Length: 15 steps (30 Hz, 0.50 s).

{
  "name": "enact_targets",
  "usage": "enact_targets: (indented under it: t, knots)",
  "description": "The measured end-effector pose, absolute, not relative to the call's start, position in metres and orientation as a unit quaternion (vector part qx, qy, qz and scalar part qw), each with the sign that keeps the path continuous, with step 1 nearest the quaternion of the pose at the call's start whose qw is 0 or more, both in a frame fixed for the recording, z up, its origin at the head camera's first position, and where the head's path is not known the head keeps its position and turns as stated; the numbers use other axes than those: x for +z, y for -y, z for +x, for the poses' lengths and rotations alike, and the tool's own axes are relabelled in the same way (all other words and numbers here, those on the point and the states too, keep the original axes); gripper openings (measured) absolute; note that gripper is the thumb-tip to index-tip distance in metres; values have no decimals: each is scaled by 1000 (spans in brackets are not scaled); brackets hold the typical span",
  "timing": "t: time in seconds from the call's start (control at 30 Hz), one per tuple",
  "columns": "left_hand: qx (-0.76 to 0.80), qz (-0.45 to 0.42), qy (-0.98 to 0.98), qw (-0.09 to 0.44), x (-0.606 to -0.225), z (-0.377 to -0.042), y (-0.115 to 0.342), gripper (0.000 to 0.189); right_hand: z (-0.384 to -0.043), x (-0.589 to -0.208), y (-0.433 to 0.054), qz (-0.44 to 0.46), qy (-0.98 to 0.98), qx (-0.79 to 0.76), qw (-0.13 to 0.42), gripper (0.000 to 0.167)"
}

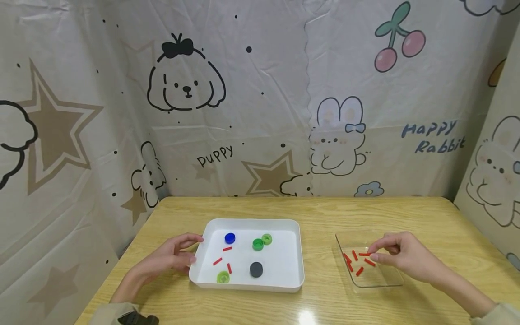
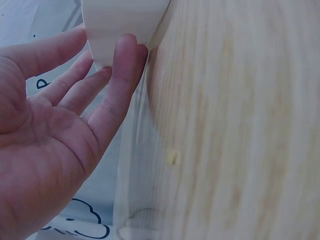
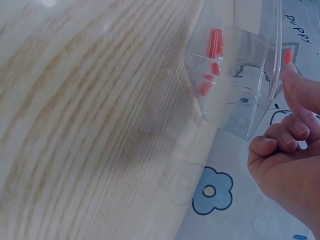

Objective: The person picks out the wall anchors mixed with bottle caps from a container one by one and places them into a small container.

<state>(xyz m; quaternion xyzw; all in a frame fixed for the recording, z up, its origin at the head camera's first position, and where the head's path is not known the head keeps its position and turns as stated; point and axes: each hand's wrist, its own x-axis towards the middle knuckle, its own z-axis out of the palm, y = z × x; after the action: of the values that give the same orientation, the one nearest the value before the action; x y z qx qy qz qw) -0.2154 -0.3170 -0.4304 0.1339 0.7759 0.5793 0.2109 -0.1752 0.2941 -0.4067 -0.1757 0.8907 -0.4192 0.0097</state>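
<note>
My right hand (image 1: 400,256) is over a clear plastic box (image 1: 382,286), pinching a small red stick (image 3: 288,56) between thumb and forefinger while the other fingers curl in. Several more red sticks (image 1: 359,271) lie inside that box. On the left, my left hand (image 1: 172,257) touches the outer wall of a white tray (image 1: 280,259) with extended fingers, seen close up in the left wrist view. The tray holds a blue cap (image 1: 229,238), a dark round disc (image 1: 256,270), green caps (image 1: 257,244) and three scattered red sticks (image 1: 217,261).
A wood-grain table (image 1: 321,216) carries both containers, with a gap between tray and box. Behind and at the sides hangs a printed cloth (image 1: 268,90) with cartoon drawings. A dark strap (image 1: 138,318) sits at the left cuff.
</note>
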Motion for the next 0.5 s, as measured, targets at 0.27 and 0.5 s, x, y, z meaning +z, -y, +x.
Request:
enact_targets:
  t: [0.27, 0.5]
  knots:
    - [587, 137, -768, 216, -433, -217, 318, 60, -177, -407, -294, -168, -896, -411, 6, 8]
    - [589, 145, -765, 215, -434, -216, 320, 59, -177, -408, -294, -167, -898, -408, 6, 8]
